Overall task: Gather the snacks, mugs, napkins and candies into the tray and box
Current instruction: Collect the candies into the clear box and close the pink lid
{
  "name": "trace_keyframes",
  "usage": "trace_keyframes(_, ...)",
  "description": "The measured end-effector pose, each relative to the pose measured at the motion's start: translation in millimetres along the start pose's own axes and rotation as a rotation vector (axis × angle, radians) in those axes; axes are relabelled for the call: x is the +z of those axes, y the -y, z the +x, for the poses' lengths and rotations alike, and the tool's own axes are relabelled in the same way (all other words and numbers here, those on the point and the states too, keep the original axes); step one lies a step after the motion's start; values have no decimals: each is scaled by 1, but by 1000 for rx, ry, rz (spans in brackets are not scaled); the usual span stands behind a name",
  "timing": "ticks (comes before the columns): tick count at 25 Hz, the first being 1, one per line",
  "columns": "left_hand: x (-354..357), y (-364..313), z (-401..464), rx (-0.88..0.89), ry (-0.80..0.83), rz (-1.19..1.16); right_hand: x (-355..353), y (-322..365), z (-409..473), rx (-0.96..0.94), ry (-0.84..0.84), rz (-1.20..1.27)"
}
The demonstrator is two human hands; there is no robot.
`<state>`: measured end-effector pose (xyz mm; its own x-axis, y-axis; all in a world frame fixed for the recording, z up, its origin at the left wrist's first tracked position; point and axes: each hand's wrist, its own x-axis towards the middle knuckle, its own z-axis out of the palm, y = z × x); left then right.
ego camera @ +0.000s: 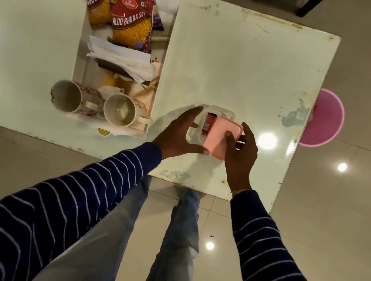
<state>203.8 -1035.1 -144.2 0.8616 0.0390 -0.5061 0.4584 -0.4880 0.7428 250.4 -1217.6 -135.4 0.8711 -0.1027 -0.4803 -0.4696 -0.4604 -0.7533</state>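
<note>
Both hands' fingers (230,138) grip the pink lid (221,139), tilted lengthwise over the box (194,134).

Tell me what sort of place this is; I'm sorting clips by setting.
Probably a home room: glossy beige tiled floor, a worn white table holding a white tray with floral ceramic mugs and red snack packets, and a pink plastic stool beside it.

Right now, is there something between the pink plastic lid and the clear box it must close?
Nothing visible blocks it. The pink plastic lid, held by the right hand, already covers part of the clear plastic box. The left hand holds the box's side, not its top. The red candy wrappers lie inside; whether they reach above the rim cannot be told.
</note>
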Motion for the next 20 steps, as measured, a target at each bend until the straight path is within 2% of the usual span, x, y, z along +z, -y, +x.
trace_keyframes(4,9,-10,-4,-44,-219,-71,11,-1,5,-91,-25,-96)
trace_keyframes(10,16,-22,0,-83,-353,-145,18,5,18,-222,55,-304)
trace_keyframes(14,14,-25,6,-151,-361,-168,19,1,21,-259,71,-368)
trace_keyframes(20,7,-25,13,-282,-278,-270,25,-3,18,-221,98,-331)
